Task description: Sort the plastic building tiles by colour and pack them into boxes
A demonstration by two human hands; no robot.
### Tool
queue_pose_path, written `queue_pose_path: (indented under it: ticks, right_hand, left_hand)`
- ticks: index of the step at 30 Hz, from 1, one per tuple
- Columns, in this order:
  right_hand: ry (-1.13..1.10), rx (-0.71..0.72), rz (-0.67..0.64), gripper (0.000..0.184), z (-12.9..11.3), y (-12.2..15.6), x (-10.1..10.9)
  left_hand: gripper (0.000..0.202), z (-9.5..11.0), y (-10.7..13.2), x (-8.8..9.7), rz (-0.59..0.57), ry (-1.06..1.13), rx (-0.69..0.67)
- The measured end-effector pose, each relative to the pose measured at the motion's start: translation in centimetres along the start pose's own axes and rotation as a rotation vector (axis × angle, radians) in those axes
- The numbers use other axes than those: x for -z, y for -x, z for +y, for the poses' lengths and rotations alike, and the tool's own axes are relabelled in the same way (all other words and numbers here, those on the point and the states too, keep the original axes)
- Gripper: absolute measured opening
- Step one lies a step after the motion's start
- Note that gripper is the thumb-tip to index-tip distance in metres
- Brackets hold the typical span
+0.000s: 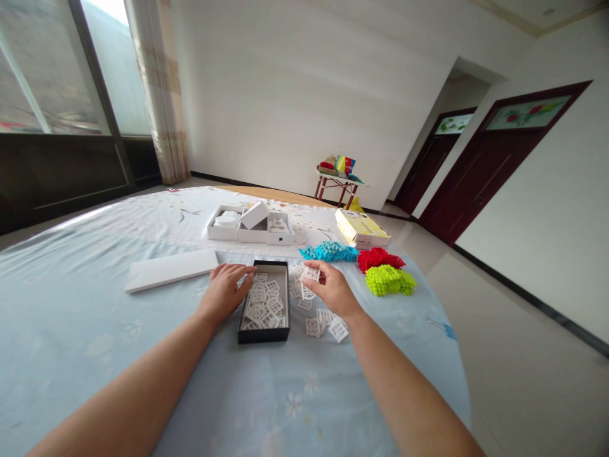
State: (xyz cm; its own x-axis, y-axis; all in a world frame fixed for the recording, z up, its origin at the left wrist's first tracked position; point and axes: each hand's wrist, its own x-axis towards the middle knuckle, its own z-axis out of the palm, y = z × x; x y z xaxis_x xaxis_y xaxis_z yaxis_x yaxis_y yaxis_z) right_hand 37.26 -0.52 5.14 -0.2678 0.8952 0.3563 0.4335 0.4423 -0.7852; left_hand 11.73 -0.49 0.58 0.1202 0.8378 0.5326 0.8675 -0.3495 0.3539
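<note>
A shallow black box (264, 333) lies on the pale blue tablecloth (95, 330), with several small white lattice pieces (263, 304) inside it. My left hand (225, 291) rests flat against the box's left wall, fingers stretched toward its far corner. Just right of the box, my right hand (332, 287) pinches one white lattice piece (311, 273) between thumb and fingertips. More loose white lattice pieces (326, 322) lie on the cloth under and beside that hand.
Piles of blue (329, 252), red (379, 258) and lime-green pieces (389, 280) sit right of the box. A flat white lid (171, 268) lies to the left, open white boxes (251, 226) behind, a yellow box (361, 228) at back right. The table edge curves away at right.
</note>
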Motion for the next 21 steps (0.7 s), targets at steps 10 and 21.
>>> queue_pose_path:
  ticks: [10, 21]
  right_hand:
    - [-0.128, 0.106, -0.238, 0.064, -3.4, -1.1, -3.4]
    - [0.574, -0.127, -0.269, 0.084, 3.2, 4.2, 2.3]
  left_hand:
    - [0.032, 0.1, 0.0, 0.0, 0.011, -0.005, -0.013]
    - [0.035, 0.0, 0.0, 0.0, -0.003, 0.010, -0.006]
